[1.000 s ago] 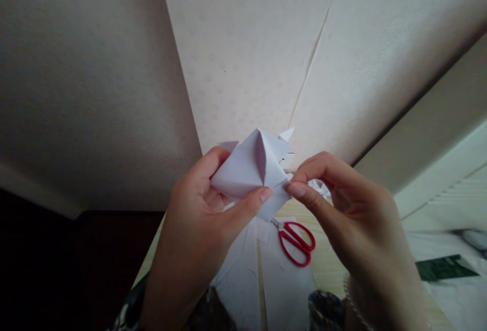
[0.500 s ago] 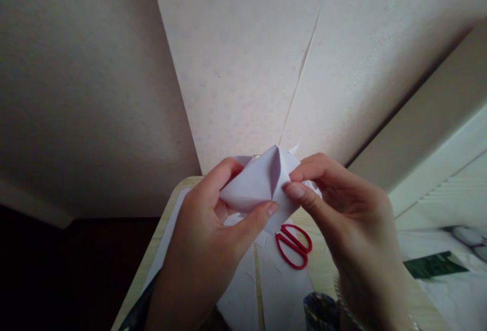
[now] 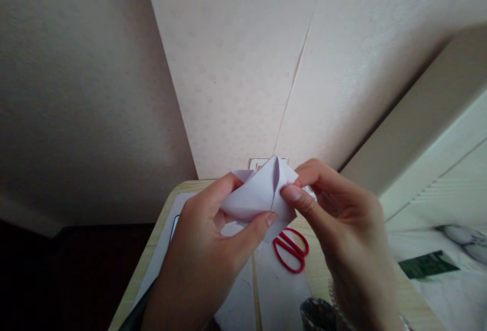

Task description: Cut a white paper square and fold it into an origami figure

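A folded piece of white paper (image 3: 251, 196) is held up between my two hands above the table, its creased point facing the wall. My left hand (image 3: 213, 239) grips its left side, thumb pressed on the front near the lower edge and fingers behind. On the right, my right hand (image 3: 338, 214) pinches the paper's right flap between thumb and forefinger, beside an upright fold. Below the paper lie red-handled scissors (image 3: 292, 251); their blades are hidden under the paper.
White paper sheets (image 3: 279, 290) cover part of the light wooden table (image 3: 178, 189). A wall socket (image 3: 254, 163) sits behind the paper. To the right lies a dark green item (image 3: 428, 265) on a white surface. A dark patterned object (image 3: 317, 313) is at the bottom edge.
The view has shifted slightly, showing more of the wall socket. The fold gap beside my right thumb looks narrower. Both hands keep their hold on the paper.
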The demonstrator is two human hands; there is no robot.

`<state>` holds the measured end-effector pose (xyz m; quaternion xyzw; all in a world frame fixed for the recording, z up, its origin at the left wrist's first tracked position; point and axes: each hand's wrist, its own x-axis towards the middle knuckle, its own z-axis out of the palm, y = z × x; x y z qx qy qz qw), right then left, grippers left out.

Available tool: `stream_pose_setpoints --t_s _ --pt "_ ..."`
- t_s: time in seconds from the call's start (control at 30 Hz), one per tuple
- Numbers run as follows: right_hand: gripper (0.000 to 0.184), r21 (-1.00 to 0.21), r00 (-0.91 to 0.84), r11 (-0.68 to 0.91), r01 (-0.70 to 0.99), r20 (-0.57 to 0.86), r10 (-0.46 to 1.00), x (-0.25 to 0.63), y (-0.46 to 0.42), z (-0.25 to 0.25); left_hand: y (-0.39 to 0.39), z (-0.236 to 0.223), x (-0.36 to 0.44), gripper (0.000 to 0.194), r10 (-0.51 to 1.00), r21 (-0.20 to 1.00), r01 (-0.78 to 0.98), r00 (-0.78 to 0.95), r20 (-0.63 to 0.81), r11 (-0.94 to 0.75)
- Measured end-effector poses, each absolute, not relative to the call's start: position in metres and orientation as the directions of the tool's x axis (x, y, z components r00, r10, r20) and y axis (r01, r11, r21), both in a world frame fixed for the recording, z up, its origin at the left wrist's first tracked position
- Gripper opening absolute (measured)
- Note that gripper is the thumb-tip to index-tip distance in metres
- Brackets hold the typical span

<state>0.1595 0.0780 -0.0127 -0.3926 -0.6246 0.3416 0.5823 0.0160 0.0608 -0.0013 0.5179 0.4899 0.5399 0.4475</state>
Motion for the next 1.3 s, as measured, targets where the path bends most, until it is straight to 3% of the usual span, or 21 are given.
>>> stream_pose_setpoints --t_s 0.17,0.4,0.7,0.8,0.87,1.03,1.3 --pt "0.024 -0.896 -0.006 0.439 0.060 0.440 0.898 0.1592 0.0767 -0.0129 0.0616 -0.0002 0.0151 0.018 0.994 0.995 0.038 -0.048 0.095 -0.093" --pt "0.011 -0.922 -0.038 0.386 -0.031 0.387 0.921 0.1631 0.0790 -0.0097 0.0610 0.0017 0.0150 0.010 0.996 0.995 0.076 -0.048 0.072 -0.068" --pt "0.009 -0.911 0.004 0.410 0.043 0.410 0.912 0.1622 0.0790 -0.0110 0.0616 -0.0003 0.0171 0.013 0.998 0.998 0.049 -0.040 0.048 -0.046" --pt "0.029 -0.927 -0.025 0.373 0.041 0.373 0.928 0.1650 0.0807 -0.0125 0.0621 -0.0013 0.0175 0.013 0.997 0.997 0.049 -0.035 0.069 -0.068" --pt "0.033 -0.932 -0.047 0.361 0.044 0.359 0.932 0.1661 0.0815 -0.0125 0.0617 -0.0012 0.0177 0.011 0.996 0.995 0.066 -0.040 0.074 -0.071" --pt "0.014 -0.916 -0.039 0.399 0.044 0.397 0.917 0.1645 0.0800 -0.0102 0.0603 0.0000 0.0177 0.011 0.998 0.996 0.074 -0.041 0.055 -0.051" --pt "0.011 -0.898 0.013 0.439 0.022 0.439 0.898 0.1636 0.0781 -0.0100 0.0607 0.0001 0.0169 0.009 0.998 0.992 0.126 -0.056 0.039 -0.031"
